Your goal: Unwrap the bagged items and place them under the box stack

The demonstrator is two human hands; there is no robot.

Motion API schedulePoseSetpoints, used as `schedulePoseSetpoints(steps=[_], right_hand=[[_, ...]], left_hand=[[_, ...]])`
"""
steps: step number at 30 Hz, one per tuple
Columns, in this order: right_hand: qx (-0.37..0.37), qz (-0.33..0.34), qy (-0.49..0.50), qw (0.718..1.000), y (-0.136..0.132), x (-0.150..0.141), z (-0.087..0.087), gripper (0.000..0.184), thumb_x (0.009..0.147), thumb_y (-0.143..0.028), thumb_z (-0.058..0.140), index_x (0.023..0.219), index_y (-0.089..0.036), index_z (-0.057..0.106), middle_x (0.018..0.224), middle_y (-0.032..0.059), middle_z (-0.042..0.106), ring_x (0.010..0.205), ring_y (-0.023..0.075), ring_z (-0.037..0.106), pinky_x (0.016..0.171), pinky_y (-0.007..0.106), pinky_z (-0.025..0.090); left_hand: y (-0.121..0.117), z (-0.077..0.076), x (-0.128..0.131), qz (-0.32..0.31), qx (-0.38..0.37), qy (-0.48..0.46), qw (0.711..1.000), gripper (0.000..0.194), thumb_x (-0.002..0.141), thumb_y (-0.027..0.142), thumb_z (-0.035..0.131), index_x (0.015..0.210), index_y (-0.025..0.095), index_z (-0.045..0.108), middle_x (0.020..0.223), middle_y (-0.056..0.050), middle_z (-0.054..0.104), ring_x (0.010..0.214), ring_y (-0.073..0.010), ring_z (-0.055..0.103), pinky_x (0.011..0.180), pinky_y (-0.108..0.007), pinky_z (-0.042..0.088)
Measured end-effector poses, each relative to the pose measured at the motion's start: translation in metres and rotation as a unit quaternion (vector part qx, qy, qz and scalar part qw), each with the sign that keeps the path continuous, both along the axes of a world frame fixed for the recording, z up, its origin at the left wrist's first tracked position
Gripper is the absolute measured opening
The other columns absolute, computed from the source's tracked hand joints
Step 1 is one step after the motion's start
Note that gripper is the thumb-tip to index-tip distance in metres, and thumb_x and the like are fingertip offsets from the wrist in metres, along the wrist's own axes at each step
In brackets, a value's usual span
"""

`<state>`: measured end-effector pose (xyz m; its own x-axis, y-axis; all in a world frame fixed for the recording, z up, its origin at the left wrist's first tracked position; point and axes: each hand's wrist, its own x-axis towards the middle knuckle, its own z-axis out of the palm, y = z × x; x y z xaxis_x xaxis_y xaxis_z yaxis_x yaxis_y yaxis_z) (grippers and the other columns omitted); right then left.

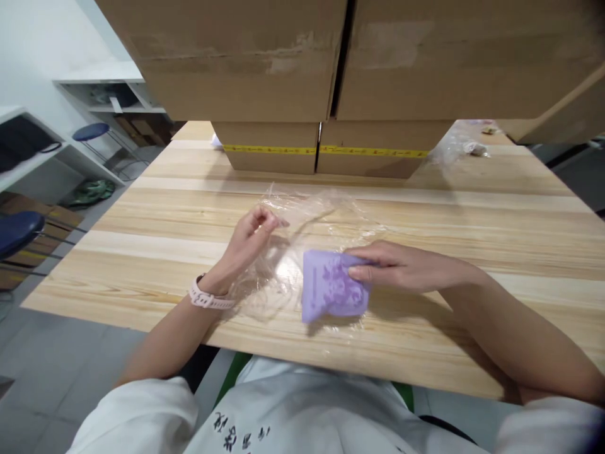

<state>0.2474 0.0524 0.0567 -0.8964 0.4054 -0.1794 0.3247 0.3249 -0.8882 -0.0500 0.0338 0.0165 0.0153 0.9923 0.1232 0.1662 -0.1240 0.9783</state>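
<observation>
A flat lilac piece [331,287] with a raised floral pattern lies on the wooden table [155,252], inside or on a crumpled clear plastic bag [307,221]. My right hand [401,265] grips the lilac piece's right edge, thumb below and fingers above. My left hand [248,239], with a pale pink watch on its wrist, pinches the top left part of the clear bag and lifts it a little off the table.
Stacked cardboard boxes [321,145] with yellow tape stand at the back of the table and loom overhead. More clear plastic [458,145] lies at the back right. Blue stools [19,230] and white shelves [108,88] are to the left.
</observation>
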Motion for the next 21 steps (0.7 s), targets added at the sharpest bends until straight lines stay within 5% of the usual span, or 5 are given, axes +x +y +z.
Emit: schedulePoseSetpoints(steps=[3,8,13,18,21], right_hand=[[0.006,0.071,-0.039,0.997,0.001,0.0,-0.004,0.044,0.107,-0.053,0.042,0.088,-0.016,0.059,0.079,0.0015,0.058,0.072,0.014,0.051,0.066,0.027,0.038],[0.023,0.011,-0.028,0.999,0.006,-0.005,-0.02,0.044,0.106,-0.052,0.043,0.093,-0.015,0.063,0.088,0.0048,0.065,0.077,0.0163,0.056,0.071,0.028,0.042],[0.032,-0.076,0.002,0.997,0.005,-0.009,-0.03,0.035,0.105,-0.047,0.047,0.106,-0.021,0.071,0.105,0.0037,0.073,0.089,0.0198,0.064,0.08,0.03,0.047],[0.031,-0.132,0.013,0.991,0.001,-0.014,-0.035,0.035,0.103,-0.049,0.05,0.101,-0.02,0.07,0.096,0.0035,0.072,0.083,0.0193,0.063,0.073,0.029,0.047],[0.027,-0.145,0.03,0.989,-0.002,-0.018,-0.032,0.037,0.102,-0.05,0.05,0.101,-0.019,0.07,0.098,0.0041,0.073,0.087,0.02,0.064,0.076,0.03,0.048]], left_hand=[[0.002,0.01,-0.007,-0.006,-0.062,-0.18,0.982,0.033,0.084,0.046,0.081,0.082,0.02,0.06,0.088,-0.005,0.077,0.093,-0.0226,0.073,0.092,-0.037,0.052],[-0.007,0.016,0.002,-0.086,-0.195,-0.324,0.922,0.026,0.085,0.042,0.081,0.086,0.017,0.072,0.087,-0.005,0.078,0.086,-0.0231,0.074,0.094,-0.043,0.058],[-0.018,0.003,0.019,-0.176,-0.244,-0.315,0.9,0.058,0.074,0.062,0.086,0.111,0.018,0.076,0.121,-0.014,0.076,0.113,-0.0333,0.072,0.101,-0.046,0.056],[-0.018,-0.001,0.02,-0.195,-0.223,-0.256,0.92,0.085,0.062,0.035,0.099,0.138,0.025,0.064,0.132,-0.014,0.072,0.12,-0.0333,0.069,0.1,-0.042,0.056],[-0.021,0.004,0.023,-0.194,-0.223,-0.201,0.934,0.08,0.064,0.021,0.096,0.137,0.023,0.064,0.122,-0.011,0.075,0.109,-0.027,0.073,0.094,-0.036,0.057]])
